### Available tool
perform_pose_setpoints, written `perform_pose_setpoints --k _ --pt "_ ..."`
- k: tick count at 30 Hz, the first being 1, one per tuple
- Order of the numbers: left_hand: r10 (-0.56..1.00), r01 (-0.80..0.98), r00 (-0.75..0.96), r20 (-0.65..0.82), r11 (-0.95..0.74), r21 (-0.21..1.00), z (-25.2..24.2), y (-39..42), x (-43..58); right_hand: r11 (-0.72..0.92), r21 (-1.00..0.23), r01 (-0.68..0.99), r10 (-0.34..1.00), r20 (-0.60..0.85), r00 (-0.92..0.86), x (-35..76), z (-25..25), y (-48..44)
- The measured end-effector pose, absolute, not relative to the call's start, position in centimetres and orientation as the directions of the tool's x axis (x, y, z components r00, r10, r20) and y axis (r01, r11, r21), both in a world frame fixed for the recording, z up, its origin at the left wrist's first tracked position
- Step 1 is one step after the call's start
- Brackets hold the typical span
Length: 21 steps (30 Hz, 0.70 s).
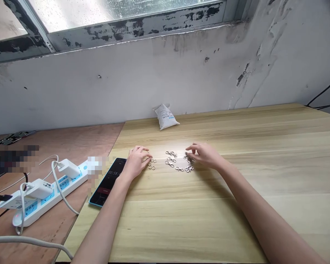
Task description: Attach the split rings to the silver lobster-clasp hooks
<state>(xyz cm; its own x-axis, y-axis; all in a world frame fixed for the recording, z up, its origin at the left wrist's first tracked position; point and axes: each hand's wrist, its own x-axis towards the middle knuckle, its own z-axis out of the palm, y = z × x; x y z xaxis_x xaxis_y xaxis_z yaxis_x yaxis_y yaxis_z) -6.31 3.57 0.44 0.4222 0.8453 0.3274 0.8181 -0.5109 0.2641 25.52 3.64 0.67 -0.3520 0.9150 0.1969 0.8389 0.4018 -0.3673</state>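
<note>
Small metal rings [151, 167] lie on the wooden table beside the fingertips of my left hand [138, 159]. The left fingers are bent close together over the nearest ring, and what they pinch, if anything, is too small to make out. Several metal clasps [170, 160] are spread in the middle, between my hands. A denser cluster of clasps [189, 168] lies to the right, under and beside the fingertips of my right hand [202, 153]. Its thumb and index finger are curled near the cluster, and anything between them is too small to tell.
A phone [107, 183] showing a timer lies partly under my left wrist. At the left, a white power strip [57, 187] holds plugs and cables. A white packet [166, 117] lies at the table's back edge, near the wall.
</note>
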Motion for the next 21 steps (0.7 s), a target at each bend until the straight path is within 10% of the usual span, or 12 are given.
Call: perform_pose_setpoints --k 13,21 --pt "0.873 0.739 0.277 0.401 -0.46 0.492 0.8 2.7 -4.2 0.466 -0.116 0.877 0.867 0.258 -0.426 23.9 -0.4 3.6" --pt "0.865 0.69 0.296 0.406 -0.488 0.535 0.3 2.6 -3.7 0.428 -0.164 0.889 0.888 0.258 -0.38 24.0 -1.0 4.3"
